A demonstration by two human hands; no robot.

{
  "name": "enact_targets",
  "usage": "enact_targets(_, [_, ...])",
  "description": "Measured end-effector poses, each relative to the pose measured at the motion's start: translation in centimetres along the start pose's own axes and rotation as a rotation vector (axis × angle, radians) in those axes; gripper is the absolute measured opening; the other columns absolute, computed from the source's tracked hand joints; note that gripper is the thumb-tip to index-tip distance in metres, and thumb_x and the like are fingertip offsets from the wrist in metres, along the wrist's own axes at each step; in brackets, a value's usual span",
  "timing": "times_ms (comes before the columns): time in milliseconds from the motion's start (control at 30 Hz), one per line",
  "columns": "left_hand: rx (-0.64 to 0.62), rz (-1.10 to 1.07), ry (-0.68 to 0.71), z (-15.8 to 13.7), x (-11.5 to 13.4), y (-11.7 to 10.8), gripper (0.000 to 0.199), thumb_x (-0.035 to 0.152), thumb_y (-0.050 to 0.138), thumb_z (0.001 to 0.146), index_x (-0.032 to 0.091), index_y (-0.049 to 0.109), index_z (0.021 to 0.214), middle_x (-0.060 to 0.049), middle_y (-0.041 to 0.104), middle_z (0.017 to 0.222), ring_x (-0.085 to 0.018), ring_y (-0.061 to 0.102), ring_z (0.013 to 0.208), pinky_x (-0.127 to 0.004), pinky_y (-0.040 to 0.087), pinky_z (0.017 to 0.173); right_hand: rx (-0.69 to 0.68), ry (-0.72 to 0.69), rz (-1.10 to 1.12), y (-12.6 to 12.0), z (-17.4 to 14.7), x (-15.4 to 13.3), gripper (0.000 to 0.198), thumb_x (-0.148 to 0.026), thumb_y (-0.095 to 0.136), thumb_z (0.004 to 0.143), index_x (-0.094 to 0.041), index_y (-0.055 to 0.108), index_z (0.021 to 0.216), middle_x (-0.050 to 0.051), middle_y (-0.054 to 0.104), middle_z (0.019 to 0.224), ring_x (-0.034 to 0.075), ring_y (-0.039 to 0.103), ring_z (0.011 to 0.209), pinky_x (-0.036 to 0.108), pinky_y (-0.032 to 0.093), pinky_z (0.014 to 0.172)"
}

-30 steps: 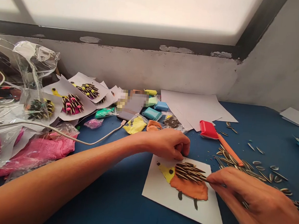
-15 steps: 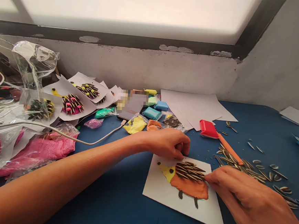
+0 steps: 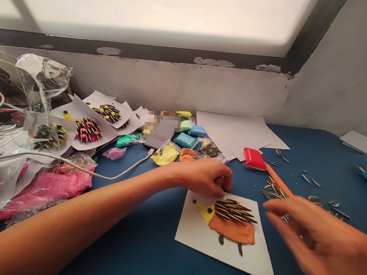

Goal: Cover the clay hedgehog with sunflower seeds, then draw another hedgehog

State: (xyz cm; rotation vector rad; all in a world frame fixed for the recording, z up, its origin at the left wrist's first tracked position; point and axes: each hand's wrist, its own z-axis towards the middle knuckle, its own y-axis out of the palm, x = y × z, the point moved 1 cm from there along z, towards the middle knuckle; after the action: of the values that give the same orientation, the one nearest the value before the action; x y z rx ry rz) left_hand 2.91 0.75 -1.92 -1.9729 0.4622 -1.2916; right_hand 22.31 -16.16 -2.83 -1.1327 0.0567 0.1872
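Observation:
A white card (image 3: pixel 195 236) lies on the blue table with a clay hedgehog on it. The hedgehog has an orange clay body (image 3: pixel 235 232), a yellow clay head (image 3: pixel 203 211) with black dots, and dark legs. Striped sunflower seeds (image 3: pixel 233 210) stick out of its back like spines. My left hand (image 3: pixel 207 175) is closed, its curled fingertips holding down the card's far edge. Just right of the card hovers my right hand (image 3: pixel 324 246), thumb and forefinger apart with no seed visible between them. Loose sunflower seeds (image 3: pixel 274 189) lie behind it, partly hidden.
A red-headed tool with an orange handle (image 3: pixel 280 181) rests among the seeds. Along the wall lie white sheets (image 3: pixel 231 128), clay packets (image 3: pixel 186 140) and a phone (image 3: pixel 161 131) on a white cable (image 3: pixel 117 176). Finished hedgehog cards (image 3: pixel 107 135) and a pink cloth (image 3: pixel 56 182) crowd the left.
My right hand has drawn back rightwards from the hedgehog and its fingers have parted. A seed now juts out at the right end of the spines. My left hand stays put.

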Motion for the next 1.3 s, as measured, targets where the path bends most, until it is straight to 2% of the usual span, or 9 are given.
enact_targets(67, [-0.002, -0.014, 0.01, 0.0, -0.1, 0.0, 0.016, 0.025, 0.063, 0.084, 0.019, 0.066, 0.099, 0.001, 0.067, 0.09, -0.012, 0.057, 0.078, -0.023, 0.038, 0.059, 0.05, 0.112, -0.068, -0.6, 0.0, 0.8, 0.024, -0.045, 0.046, 0.098, -0.033, 0.067, 0.1, -0.001, 0.074, 0.102, 0.015, 0.064, 0.06, 0.029, 0.046, 0.053])
enact_targets(133, [-0.006, -0.023, 0.012, 0.0, -0.1, 0.0, 0.016, 0.024, 0.062, 0.084, 0.019, 0.066, 0.099, 0.001, 0.067, 0.09, -0.011, 0.057, 0.077, -0.023, 0.039, 0.059, 0.038, 0.174, -0.112, -1.0, 0.4, 1.2, 0.027, -0.038, 0.042, 0.096, -0.03, 0.066, 0.088, -0.001, 0.073, 0.098, 0.014, 0.059, 0.055, 0.03, 0.042, 0.05])
enact_targets(200, [-0.009, -0.019, 0.007, 0.0, -0.1, 0.0, 0.017, 0.024, 0.062, 0.083, 0.019, 0.066, 0.099, 0.001, 0.067, 0.089, -0.011, 0.057, 0.077, -0.023, 0.039, 0.059, 0.017, 0.201, -0.109, -1.2, 1.2, 1.4, 0.029, -0.037, 0.041, 0.091, -0.029, 0.066, 0.079, 0.001, 0.073, 0.093, 0.016, 0.062, 0.058, 0.03, 0.041, 0.049])
enact_targets(367, [-0.002, 0.014, -0.004, -0.2, 0.3, -0.1, 0.013, 0.025, 0.062, 0.083, 0.019, 0.068, 0.093, 0.0, 0.07, 0.091, -0.012, 0.059, 0.077, -0.024, 0.036, 0.057, -0.143, 0.325, -0.039, -1.4, 2.8, 1.1, 0.043, -0.06, 0.044, 0.083, -0.03, 0.074, 0.075, 0.005, 0.074, 0.074, 0.023, 0.068, 0.061, 0.033, 0.046, 0.049])
enact_targets(500, [-0.015, 0.028, -0.038, -0.5, 0.7, -0.3, 0.012, 0.023, 0.061, 0.084, 0.019, 0.07, 0.091, 0.0, 0.072, 0.091, -0.012, 0.06, 0.076, -0.024, 0.035, 0.057, -0.27, 0.389, -0.084, -1.5, 2.8, 1.4, 0.05, -0.065, 0.038, 0.079, -0.032, 0.073, 0.067, 0.006, 0.073, 0.065, 0.025, 0.067, 0.054, 0.036, 0.047, 0.046])
enact_targets(733, [0.013, 0.055, -0.023, -0.4, 0.7, -0.2, 0.014, 0.019, 0.059, 0.084, 0.018, 0.072, 0.088, -0.001, 0.073, 0.091, -0.013, 0.061, 0.078, -0.024, 0.036, 0.058, -0.255, 0.283, -0.08, -0.5, 2.4, 3.4, 0.04, -0.053, 0.046, 0.086, -0.03, 0.078, 0.079, 0.006, 0.072, 0.075, 0.022, 0.067, 0.058, 0.033, 0.046, 0.046])
enact_targets(867, [0.019, 0.089, -0.002, -0.4, 0.7, -0.1, 0.013, 0.018, 0.058, 0.083, 0.018, 0.071, 0.085, 0.0, 0.073, 0.088, -0.013, 0.06, 0.076, -0.024, 0.035, 0.057, -0.245, 0.247, -0.081, 0.8, 3.1, 4.2, 0.038, -0.048, 0.047, 0.087, -0.029, 0.08, 0.088, 0.006, 0.071, 0.083, 0.022, 0.069, 0.07, 0.032, 0.046, 0.052])
enact_targets(1000, [0.026, 0.105, -0.002, -0.5, 0.9, -0.1, 0.013, 0.016, 0.056, 0.083, 0.017, 0.07, 0.082, 0.0, 0.072, 0.086, -0.012, 0.06, 0.075, -0.025, 0.034, 0.057, -0.254, 0.201, -0.101, 1.4, 3.9, 4.4, 0.036, -0.044, 0.047, 0.088, -0.027, 0.078, 0.083, 0.005, 0.068, 0.082, 0.021, 0.066, 0.073, 0.032, 0.045, 0.056])
enact_targets(1300, [0.021, 0.118, -0.013, -0.6, 0.9, -0.1, 0.013, 0.018, 0.057, 0.083, 0.018, 0.07, 0.085, 0.0, 0.073, 0.091, -0.013, 0.06, 0.077, -0.025, 0.033, 0.056, -0.271, 0.081, -0.118, 1.9, 5.0, 4.9, 0.028, -0.035, 0.046, 0.091, -0.022, 0.066, 0.077, 0.005, 0.067, 0.078, 0.018, 0.062, 0.063, 0.03, 0.039, 0.053])
